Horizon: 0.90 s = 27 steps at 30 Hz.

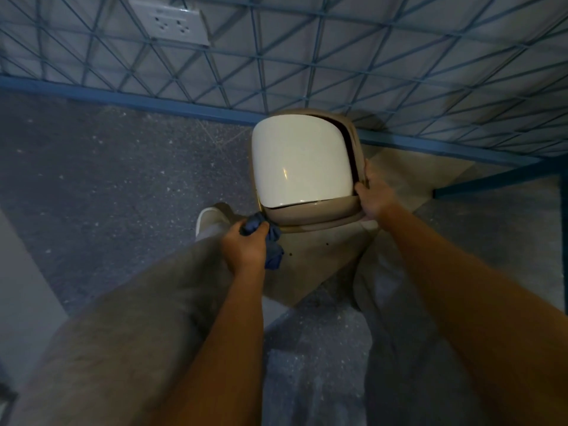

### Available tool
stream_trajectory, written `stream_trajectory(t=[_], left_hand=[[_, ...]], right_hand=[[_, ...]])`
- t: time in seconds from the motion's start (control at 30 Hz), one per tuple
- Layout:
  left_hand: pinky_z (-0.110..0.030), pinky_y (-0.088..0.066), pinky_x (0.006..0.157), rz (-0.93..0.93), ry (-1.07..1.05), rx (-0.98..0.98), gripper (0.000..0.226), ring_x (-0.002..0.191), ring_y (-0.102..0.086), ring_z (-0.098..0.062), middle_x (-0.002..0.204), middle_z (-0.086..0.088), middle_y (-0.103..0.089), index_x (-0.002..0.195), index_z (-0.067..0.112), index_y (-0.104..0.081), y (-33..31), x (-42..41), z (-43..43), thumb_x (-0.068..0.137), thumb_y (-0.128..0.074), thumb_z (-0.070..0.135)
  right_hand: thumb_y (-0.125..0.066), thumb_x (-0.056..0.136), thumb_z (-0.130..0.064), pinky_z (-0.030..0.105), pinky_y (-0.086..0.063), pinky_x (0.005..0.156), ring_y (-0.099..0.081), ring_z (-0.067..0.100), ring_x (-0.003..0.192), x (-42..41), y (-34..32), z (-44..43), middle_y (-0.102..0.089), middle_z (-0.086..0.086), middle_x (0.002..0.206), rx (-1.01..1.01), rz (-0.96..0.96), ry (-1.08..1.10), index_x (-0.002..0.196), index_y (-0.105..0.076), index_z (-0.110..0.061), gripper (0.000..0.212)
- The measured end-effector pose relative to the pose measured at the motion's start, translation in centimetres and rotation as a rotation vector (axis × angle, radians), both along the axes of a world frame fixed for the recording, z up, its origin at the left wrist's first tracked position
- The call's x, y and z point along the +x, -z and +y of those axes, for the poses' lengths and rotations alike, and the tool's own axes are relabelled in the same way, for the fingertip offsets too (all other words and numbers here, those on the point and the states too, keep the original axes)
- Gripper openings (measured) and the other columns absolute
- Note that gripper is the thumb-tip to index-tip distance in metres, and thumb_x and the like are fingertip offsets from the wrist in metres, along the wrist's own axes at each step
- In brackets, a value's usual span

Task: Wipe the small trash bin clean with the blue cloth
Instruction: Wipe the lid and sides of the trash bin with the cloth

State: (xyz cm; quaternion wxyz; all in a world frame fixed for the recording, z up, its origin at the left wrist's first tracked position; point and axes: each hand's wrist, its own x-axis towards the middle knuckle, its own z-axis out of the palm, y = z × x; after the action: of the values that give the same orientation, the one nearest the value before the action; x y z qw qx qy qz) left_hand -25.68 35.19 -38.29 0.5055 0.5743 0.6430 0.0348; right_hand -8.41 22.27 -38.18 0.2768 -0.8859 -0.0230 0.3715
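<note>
Left hand (244, 250) clenching the bunched blue cloth (270, 241) against the lower left rim of the small trash bin (302, 170) standing centre frame on the floor (107, 167), right hand (373, 195) gripping its right rim.

bin lid (299, 162): smooth, glossy white plastic, a light glint seen near its lower middle
bin rim (310, 215): beige plastic, duller than the lid
blue cloth (273, 245): soft, matt fabric, crumpled below the bin's near-left corner
floor (107, 179): speckled, stone-like, matt, left of the bin
wall (307, 56): pale tiles with blue lines, behind the bin
trousers (129, 333): matt grey cloth
</note>
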Motion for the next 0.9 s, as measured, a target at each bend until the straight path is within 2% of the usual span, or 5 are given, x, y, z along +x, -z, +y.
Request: stream_trajectory(t=[0.3,0.5,0.6,0.7,0.9], left_hand=[[-0.036,-0.046,0.082,-0.059,-0.009,-0.016,0.022,0.095,-0.059,-0.031,0.1,-0.021,-0.062,0.097,-0.002,-0.061,0.1,1.6,2.9,0.083,-0.061,0.014],[-0.039,-0.047,0.088,-0.025,-0.082,0.024,0.031,0.099,-0.06,-0.03,0.106,-0.02,-0.063,0.104,-0.003,-0.06,0.1,1.4,1.4,0.084,-0.059,0.02],[-0.033,-0.043,0.088,-0.026,-0.27,-0.049,0.024,0.095,-0.057,-0.02,0.103,-0.011,-0.062,0.101,0.003,-0.06,-0.2,0.6,-1.7,0.085,-0.061,0.021],[-0.039,-0.047,0.095,-0.078,-0.378,-0.161,0.032,0.105,-0.06,-0.028,0.114,-0.015,-0.064,0.107,0.001,-0.061,-0.5,0.4,-4.6,0.081,-0.066,0.019],[-0.041,-0.048,0.092,-0.076,-0.259,-0.227,0.024,0.099,-0.06,-0.03,0.109,-0.016,-0.064,0.1,0.003,-0.062,-0.8,1.0,-6.0,0.08,-0.068,0.016]], right_hand=[[-0.036,0.098,-0.021,0.045,-0.049,0.093,-0.055,0.038,0.108,-0.5,-0.2,-0.1,-0.046,0.019,0.136,0.014,0.0,0.006,0.149,-0.012,-0.027,0.056],[-0.035,0.098,-0.023,0.049,-0.044,0.101,-0.051,0.04,0.116,-0.7,-0.2,-0.1,-0.042,0.019,0.141,-0.009,-0.014,-0.016,0.149,-0.006,-0.029,0.059],[-0.036,0.099,-0.022,0.039,-0.03,0.11,-0.039,0.035,0.131,-0.7,-0.1,-0.2,-0.033,0.015,0.149,-0.031,-0.021,-0.027,0.149,-0.006,-0.024,0.058],[-0.035,0.099,-0.021,0.037,-0.028,0.11,-0.037,0.034,0.133,-0.7,-0.1,-0.3,-0.032,0.015,0.15,-0.018,-0.013,-0.016,0.149,-0.007,-0.023,0.057],[-0.037,0.098,-0.019,0.038,-0.029,0.111,-0.038,0.032,0.132,-0.9,0.0,-0.5,-0.034,0.014,0.149,0.02,-0.014,-0.009,0.149,-0.01,-0.022,0.057]])
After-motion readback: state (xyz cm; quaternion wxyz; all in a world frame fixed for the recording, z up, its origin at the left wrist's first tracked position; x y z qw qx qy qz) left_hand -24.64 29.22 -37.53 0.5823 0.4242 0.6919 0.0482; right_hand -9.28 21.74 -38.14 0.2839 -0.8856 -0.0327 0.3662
